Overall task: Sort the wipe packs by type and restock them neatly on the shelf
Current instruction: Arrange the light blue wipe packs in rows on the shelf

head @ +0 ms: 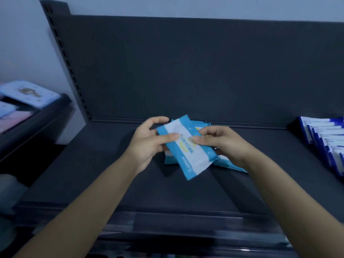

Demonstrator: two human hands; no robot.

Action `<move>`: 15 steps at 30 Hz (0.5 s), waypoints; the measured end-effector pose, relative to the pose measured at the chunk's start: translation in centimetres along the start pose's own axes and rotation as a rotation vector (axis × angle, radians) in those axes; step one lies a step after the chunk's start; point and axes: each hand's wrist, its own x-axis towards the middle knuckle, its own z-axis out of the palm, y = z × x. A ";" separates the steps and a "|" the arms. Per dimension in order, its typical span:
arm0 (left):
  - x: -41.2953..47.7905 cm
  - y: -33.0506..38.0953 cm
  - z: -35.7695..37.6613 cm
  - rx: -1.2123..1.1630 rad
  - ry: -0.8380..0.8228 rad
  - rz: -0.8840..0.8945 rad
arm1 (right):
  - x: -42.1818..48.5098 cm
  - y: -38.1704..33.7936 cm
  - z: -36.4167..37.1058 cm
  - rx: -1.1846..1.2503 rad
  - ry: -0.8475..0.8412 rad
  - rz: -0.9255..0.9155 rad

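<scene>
Fingers (168, 138) on wipe pack (189, 155), long axis diagonal

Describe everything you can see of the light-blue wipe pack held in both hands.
The light-blue wipe pack is a flat, soft pouch of glossy film: a white middle panel with blurred blue and yellow print, light-blue bands either side. It is held tilted above the dark shelf, one end toward the camera. The left hand grips its left edge, thumb on top; the right hand pinches its right side. Similar light-blue packs lie beneath it.
</scene>
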 end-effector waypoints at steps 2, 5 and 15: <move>0.5 0.3 1.0 -0.021 0.069 0.062 | -0.2 -0.6 0.9 0.068 -0.080 0.003; 0.5 -0.1 1.7 0.061 -0.006 0.002 | 0.2 -0.6 2.1 0.152 0.063 -0.060; 0.9 -1.2 -1.9 0.230 -0.033 0.069 | -1.2 1.4 0.4 0.230 0.244 -0.151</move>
